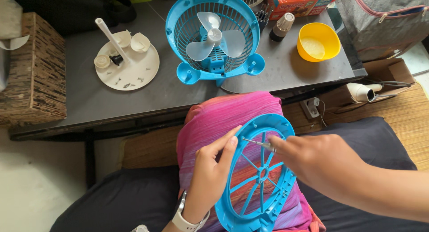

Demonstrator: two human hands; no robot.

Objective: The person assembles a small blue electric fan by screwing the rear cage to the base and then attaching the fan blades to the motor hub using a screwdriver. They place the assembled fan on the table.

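The dark grey tabletop [178, 95] fills the upper part of the view. In front of it, the person sits with a pink and purple cloth [214, 120] over the lap, and dark cushions lie at both sides.

On the tabletop, at about 12 o'clock, stands a blue fan body [213, 37] with a wire grille and pale blades. At about 10 o'clock from it lies a round white plate-shaped base [134, 73] with a white rod, some small caps and loose screws on it. At about 2 o'clock from the fan stands a yellow bowl [318, 40], and just beside it, at its 9 o'clock, a small brown and beige bottle [281, 27]. A white hair dryer [362, 92] lies on a lower box at 3 o'clock of the view.

The blue fan cover [259, 174], a round ring with spokes, rests on the lap at about 6 o'clock, tilted toward the person. The left hand [212, 174] grasps the cover at its 9 o'clock edge, with the forefinger stretched along the rim to the upper left. A white watch is on this wrist. The right hand [317, 162] comes in from 3 o'clock and is clenched around a thin metal screwdriver [259, 144]. Its tip touches the rim of the cover at about 11 o'clock, close to the left forefinger.
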